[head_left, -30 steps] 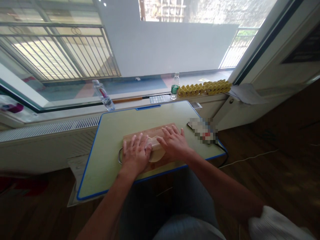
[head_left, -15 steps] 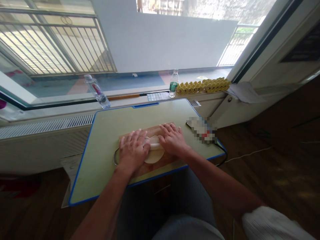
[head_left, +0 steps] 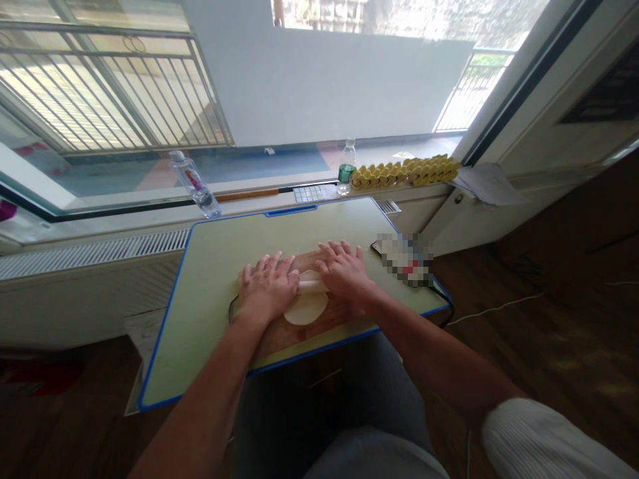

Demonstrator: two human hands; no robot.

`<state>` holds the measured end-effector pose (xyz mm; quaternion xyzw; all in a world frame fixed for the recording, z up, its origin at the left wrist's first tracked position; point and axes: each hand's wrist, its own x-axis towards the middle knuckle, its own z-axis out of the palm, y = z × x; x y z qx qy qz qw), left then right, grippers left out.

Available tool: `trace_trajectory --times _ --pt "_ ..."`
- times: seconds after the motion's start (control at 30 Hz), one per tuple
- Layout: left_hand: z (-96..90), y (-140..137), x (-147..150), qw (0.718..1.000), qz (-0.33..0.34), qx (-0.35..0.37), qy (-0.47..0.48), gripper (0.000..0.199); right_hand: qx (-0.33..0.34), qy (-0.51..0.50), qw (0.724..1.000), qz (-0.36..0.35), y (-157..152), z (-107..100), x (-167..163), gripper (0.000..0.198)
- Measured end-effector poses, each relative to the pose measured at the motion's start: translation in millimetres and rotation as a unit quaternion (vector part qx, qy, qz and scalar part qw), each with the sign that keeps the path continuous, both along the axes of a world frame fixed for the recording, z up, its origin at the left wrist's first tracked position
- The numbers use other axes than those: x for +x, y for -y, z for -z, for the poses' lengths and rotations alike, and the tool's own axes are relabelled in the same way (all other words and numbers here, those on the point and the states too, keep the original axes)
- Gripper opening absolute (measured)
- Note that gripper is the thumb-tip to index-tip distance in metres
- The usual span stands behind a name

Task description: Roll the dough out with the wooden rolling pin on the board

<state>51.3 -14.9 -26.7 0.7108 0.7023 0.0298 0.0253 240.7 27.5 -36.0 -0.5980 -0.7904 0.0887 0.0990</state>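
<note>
A pale rolling pin (head_left: 310,286) lies across a flat round of dough (head_left: 306,310) on a wooden cutting board (head_left: 284,340). My left hand (head_left: 268,286) rests palm down over the pin's left end, its fingers stretched out and apart. Over the right end lies my right hand (head_left: 343,271), also palm down with fingers spread forward. Between my hands only the middle of the pin shows; both ends are hidden under the palms. Dough shows on the near side of the pin and a little on the far side.
The board sits on a small blue-edged table (head_left: 200,319). A pixelated phone-like object (head_left: 402,258) with a black cable lies at the right. Along the windowsill stand a tilted plastic bottle (head_left: 194,185), an upright bottle (head_left: 346,167) and yellow egg trays (head_left: 404,171).
Both hands have shifted slightly forward with the rolling pin, away from me. More of the dough's near side shows between my arms.
</note>
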Motion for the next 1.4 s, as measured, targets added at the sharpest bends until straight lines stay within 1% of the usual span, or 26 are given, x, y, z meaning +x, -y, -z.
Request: trace_trajectory --times 0.1,0.2,0.3,0.43,0.53,0.6,0.67,0.73,0.8,0.93,1.03,1.1,1.23,1.33,1.4 --pt "0.9 17.9 1.4 0.999 0.009 0.030 -0.008 0.058 0.020 0.004 1.000 -0.012 15.9 2.6 0.9 0.060" --pt "3.1 22.6 1.2 0.999 0.014 0.039 -0.012 0.059 0.030 -0.003 0.999 -0.016 20.8 4.9 1.4 0.060" --pt "5.5 9.0 -0.2 0.999 0.017 0.036 -0.011 0.060 0.014 -0.011 1.000 -0.004 9.8 5.0 0.6 0.062" --pt "3.7 -21.7 -2.5 1.000 0.003 -0.010 0.004 0.062 -0.018 -0.021 0.999 0.017 -16.7 0.4 -1.8 0.064" --pt "-0.3 -38.3 -3.5 0.999 0.002 -0.031 0.017 0.063 -0.014 -0.010 1.000 0.019 -31.5 -3.4 -3.3 0.065" --pt "-1.8 -41.7 -3.5 0.999 0.006 -0.034 0.021 0.063 -0.008 0.000 1.000 0.019 -34.6 -4.4 -3.9 0.063" --pt "-1.7 -38.3 -2.8 0.999 0.006 -0.036 0.020 0.064 -0.006 0.005 1.000 0.017 -31.1 -3.8 -3.8 0.061" --pt "0.1 -28.6 -1.7 0.999 0.004 -0.031 0.014 0.063 -0.007 0.002 1.000 0.015 -21.4 -2.2 -3.1 0.061" --pt "2.6 -14.8 -0.8 1.000 0.010 -0.005 0.005 0.062 -0.002 -0.002 1.000 0.008 -7.4 -0.1 -1.9 0.060" --pt "6.0 9.5 -0.5 0.999 0.028 0.044 -0.009 0.059 0.039 -0.005 0.999 -0.013 18.7 2.9 0.3 0.058" --pt "6.2 12.1 -0.7 0.998 0.029 0.044 -0.014 0.059 0.049 -0.013 0.999 -0.010 23.3 4.3 0.1 0.057" --pt "5.6 4.9 -0.5 0.999 0.027 0.033 -0.016 0.059 0.046 -0.018 0.999 0.000 17.7 4.9 -0.8 0.058" --pt "2.8 -21.7 -0.4 1.000 0.012 -0.016 -0.011 0.061 0.025 -0.030 0.999 0.019 -5.5 4.2 -2.3 0.061" --pt "0.3 -40.8 -1.0 0.999 0.005 -0.045 -0.001 0.063 0.021 -0.029 0.999 0.020 -23.6 2.0 -2.8 0.061" --pt "-0.7 -48.4 -1.4 0.998 0.004 -0.056 0.000 0.064 0.021 -0.020 0.999 0.016 -30.9 0.4 -3.1 0.059"
